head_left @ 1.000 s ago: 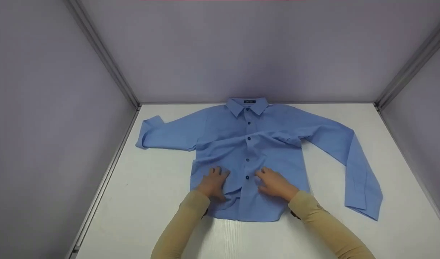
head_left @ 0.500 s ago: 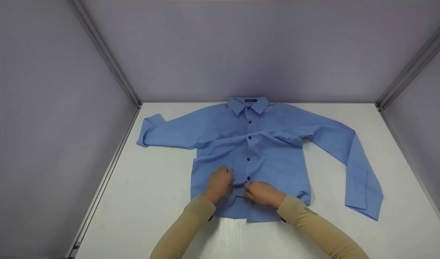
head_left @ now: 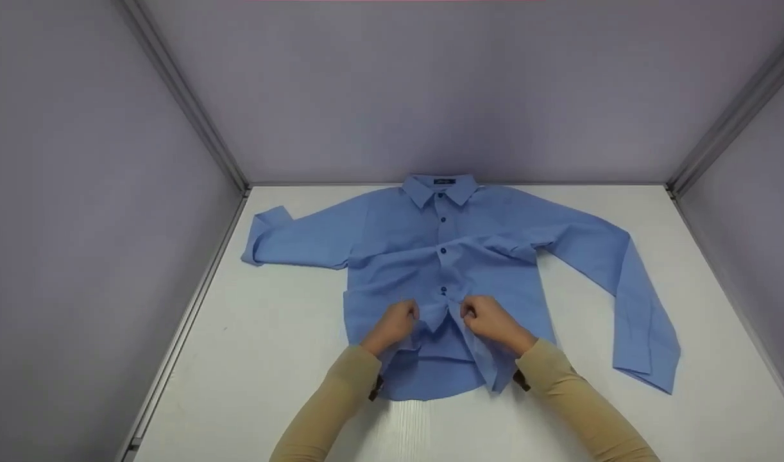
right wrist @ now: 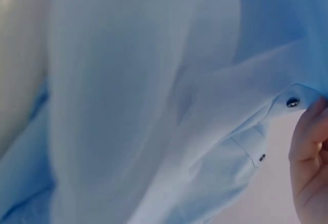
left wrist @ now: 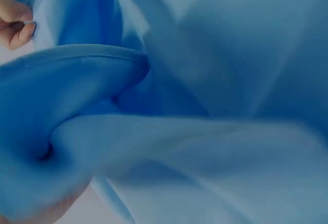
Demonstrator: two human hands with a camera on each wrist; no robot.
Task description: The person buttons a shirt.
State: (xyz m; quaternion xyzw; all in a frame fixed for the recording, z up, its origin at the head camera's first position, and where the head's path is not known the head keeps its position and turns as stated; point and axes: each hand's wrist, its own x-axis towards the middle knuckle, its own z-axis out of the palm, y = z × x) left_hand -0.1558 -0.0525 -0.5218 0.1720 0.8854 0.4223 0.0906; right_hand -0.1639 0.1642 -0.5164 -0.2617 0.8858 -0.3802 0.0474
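A blue long-sleeved button shirt (head_left: 392, 269) lies front up on the white table, collar at the far side. Its lower front is lifted and parted below the last fastened button, baring the inside of the back panel (head_left: 424, 378). My left hand (head_left: 395, 324) pinches the front edge on the left side. Opposite it, my right hand (head_left: 491, 321) grips the other front edge, fingers curled. In the right wrist view a dark button (right wrist: 292, 102) sits right beside the fingers (right wrist: 310, 152). Raised cloth (left wrist: 205, 157) fills most of the left wrist view.
The shirt's left-hand sleeve (head_left: 308, 240) points left with its cuff folded back. Its right-hand sleeve (head_left: 636, 308) bends down toward the near side. Grey walls (head_left: 456, 90) with metal rails (head_left: 193, 109) enclose the white table (head_left: 257, 346) at the back and sides.
Both hands have taken hold of the front edges and lifted them. The right hand went inward, then up and outward. The lower front now stands parted where it lay flat.
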